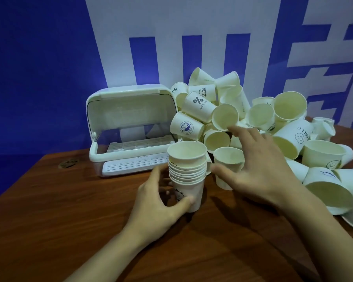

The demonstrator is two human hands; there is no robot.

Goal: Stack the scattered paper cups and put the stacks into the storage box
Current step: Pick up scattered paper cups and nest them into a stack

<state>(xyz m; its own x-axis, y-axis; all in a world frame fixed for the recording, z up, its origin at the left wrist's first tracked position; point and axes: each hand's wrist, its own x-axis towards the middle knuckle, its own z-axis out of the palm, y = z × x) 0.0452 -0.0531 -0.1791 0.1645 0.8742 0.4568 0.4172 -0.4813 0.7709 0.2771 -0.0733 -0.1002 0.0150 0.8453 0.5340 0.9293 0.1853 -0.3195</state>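
left hand (pixel 161 202) grips upright stack of nested white paper cups (pixel 186 174) on brown wooden table (pixel 49 210); right hand (pixel 259 159), fingers spread, reaches over heaped cups.

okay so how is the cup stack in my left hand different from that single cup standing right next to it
The cup stack is several nested cups, so it stands taller; the single cup is one cup and shorter. The left hand grips the stack at its base, while the open right hand hovers over the single cup without gripping it. Both are upright white paper cups on the wooden table.
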